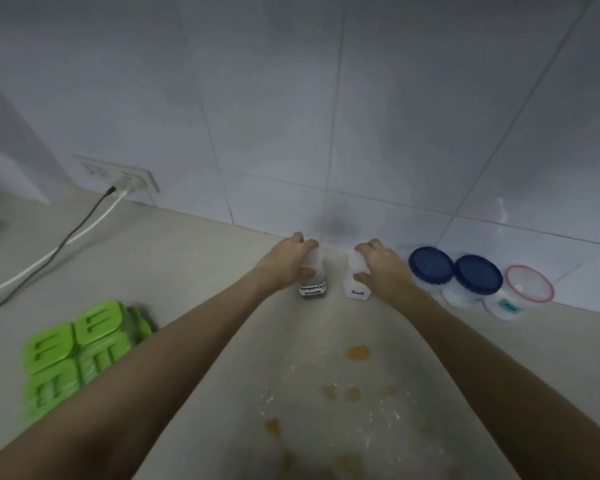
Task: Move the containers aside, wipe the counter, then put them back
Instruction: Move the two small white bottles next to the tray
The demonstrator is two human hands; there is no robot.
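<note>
Both hands were at the wall: left hand (pixel 288 263) clamped its grip on the seasoning bottle (pixel 312 285), right hand (pixel 378 268) on the salt bottle (pixel 357 284). Clearing step; next, lift them off the stained desk (pixel 194 271).

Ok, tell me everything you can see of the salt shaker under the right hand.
The salt shaker is a small white container, plastic by its look, with a label handwritten "Salt" in blue near its base. It stands upright on the pale counter, close to the tiled wall. The right hand grips its upper part, hiding the cap. A darker labelled shaker stands apart to its left, and blue-lidded jars to its right.
</note>
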